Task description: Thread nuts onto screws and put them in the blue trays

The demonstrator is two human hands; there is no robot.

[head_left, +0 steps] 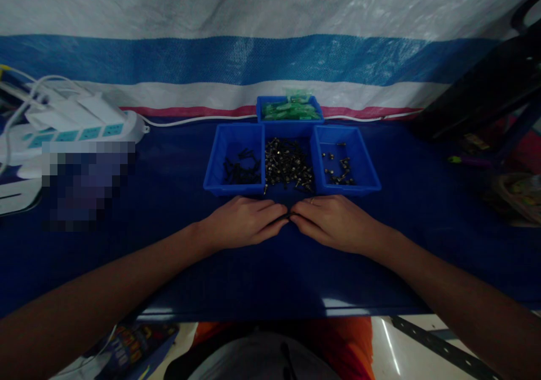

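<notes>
While both hands (291,216) pinch one small dark part | middle bin (288,185): screws | left bin (235,163): black pieces

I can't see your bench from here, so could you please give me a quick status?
Left hand and right hand fingertip to fingertip on a tiny dark part. Three blue plastic trays of small dark hardware just beyond, nothing between.

No readable text, label, brand or number on any surface in view.
</notes>
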